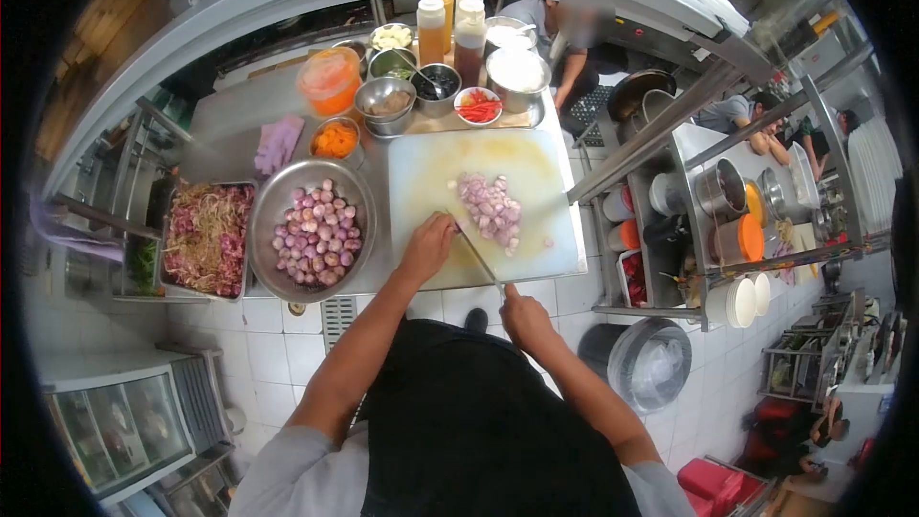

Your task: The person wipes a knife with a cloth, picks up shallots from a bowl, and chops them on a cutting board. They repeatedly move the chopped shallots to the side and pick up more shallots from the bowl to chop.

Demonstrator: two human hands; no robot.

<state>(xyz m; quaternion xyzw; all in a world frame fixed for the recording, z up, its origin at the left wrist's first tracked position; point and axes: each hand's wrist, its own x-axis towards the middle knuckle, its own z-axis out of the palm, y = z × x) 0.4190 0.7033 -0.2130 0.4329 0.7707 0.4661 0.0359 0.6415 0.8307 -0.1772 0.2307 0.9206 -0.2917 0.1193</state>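
A white cutting board (426,168) lies on the steel counter, with a pile of halved shallots (490,208) on its right half. My right hand (525,316) grips the handle of a knife (476,256) whose blade points up onto the board. My left hand (428,244) rests on the board's near edge at the blade tip, fingers curled over something small that I cannot make out. To the left a steel bowl (271,201) holds several whole peeled shallots (316,235).
A tray of shallot peelings (208,237) sits far left. Behind the board stand small bowls, an orange tub (328,78), sauce bottles (432,27) and a dish of red chilli (478,106). Shelving with pots (720,190) is on the right; other people work beyond.
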